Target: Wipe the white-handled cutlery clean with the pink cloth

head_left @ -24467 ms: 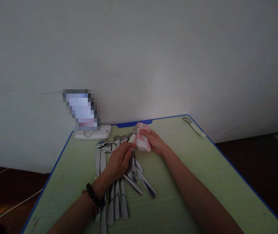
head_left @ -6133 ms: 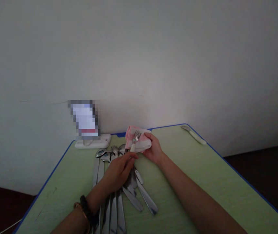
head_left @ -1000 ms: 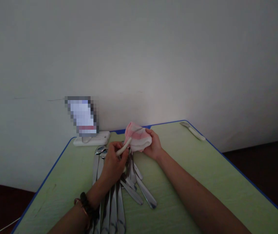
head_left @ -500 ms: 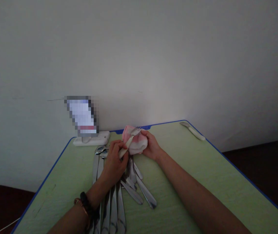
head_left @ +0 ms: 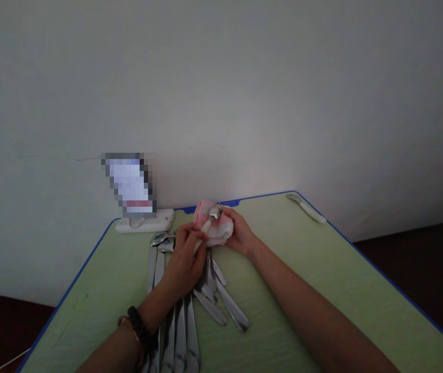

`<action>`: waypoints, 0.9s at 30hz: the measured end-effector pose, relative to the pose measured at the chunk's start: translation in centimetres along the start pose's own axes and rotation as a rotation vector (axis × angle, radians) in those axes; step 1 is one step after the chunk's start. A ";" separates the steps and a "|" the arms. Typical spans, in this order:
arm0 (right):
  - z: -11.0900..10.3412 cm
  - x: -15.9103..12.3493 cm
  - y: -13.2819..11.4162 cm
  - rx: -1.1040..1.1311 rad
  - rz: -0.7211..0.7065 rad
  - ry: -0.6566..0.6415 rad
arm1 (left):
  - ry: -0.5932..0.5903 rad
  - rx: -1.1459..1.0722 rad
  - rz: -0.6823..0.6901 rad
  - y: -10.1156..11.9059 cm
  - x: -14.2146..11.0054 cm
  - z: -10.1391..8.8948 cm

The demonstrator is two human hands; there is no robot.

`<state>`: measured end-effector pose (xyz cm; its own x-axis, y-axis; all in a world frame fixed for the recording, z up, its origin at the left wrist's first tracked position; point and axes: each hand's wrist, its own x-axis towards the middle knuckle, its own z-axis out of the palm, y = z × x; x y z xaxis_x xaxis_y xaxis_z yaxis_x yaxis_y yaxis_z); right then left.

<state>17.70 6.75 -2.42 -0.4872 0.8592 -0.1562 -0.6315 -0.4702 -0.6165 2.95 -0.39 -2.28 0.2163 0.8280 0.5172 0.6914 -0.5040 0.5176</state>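
Note:
My left hand (head_left: 186,255) is closed round the pale handle of a fork (head_left: 207,226), whose metal head points away to the upper right. Behind that head lies a pink and white cloth (head_left: 221,231), held by my right hand (head_left: 239,232) with the thumb near the fork's tines. Below both hands, several loose pieces of metal cutlery (head_left: 234,306) lie in a pile on the table. Under my left hand and wrist, several long-handled metal pieces (head_left: 180,331) lie side by side, partly hidden. Spoon heads (head_left: 160,238) show just left of my left hand.
The pale green table (head_left: 283,290) has a blue edge and stands against a grey wall. A blurred-out phone (head_left: 130,184) rests upright on a white stand (head_left: 147,221) at the back left. Another pale-handled piece of cutlery (head_left: 311,211) lies near the right edge.
The fork has turned in my left hand, so its head shows at a different angle against the cloth. My right hand stays almost in place with the cloth.

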 end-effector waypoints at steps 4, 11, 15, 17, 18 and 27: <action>-0.1 0.0 -0.2 0.014 0.040 0.004 | 0.000 -0.004 -0.014 0.0 -0.1 0.0; -0.5 0.2 -0.5 0.057 0.007 0.010 | 0.032 -0.004 -0.012 -0.2 0.0 0.3; -0.5 0.2 -0.5 0.056 0.001 -0.011 | -0.022 -0.003 0.001 -0.3 0.1 0.3; -0.4 0.2 -0.5 0.057 -0.007 0.019 | -0.042 -0.008 -0.006 -0.2 0.1 0.3; -0.4 0.2 -0.5 0.058 -0.018 0.043 | -0.053 -0.012 -0.012 -0.2 0.0 0.3; -0.5 0.5 0.2 0.033 -0.092 0.105 | -0.184 -0.087 -0.078 0.2 -0.1 0.1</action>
<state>17.63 7.18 -3.01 -0.3612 0.9147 -0.1814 -0.6909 -0.3931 -0.6067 3.11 -0.56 -2.27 0.2922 0.8920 0.3449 0.6506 -0.4497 0.6120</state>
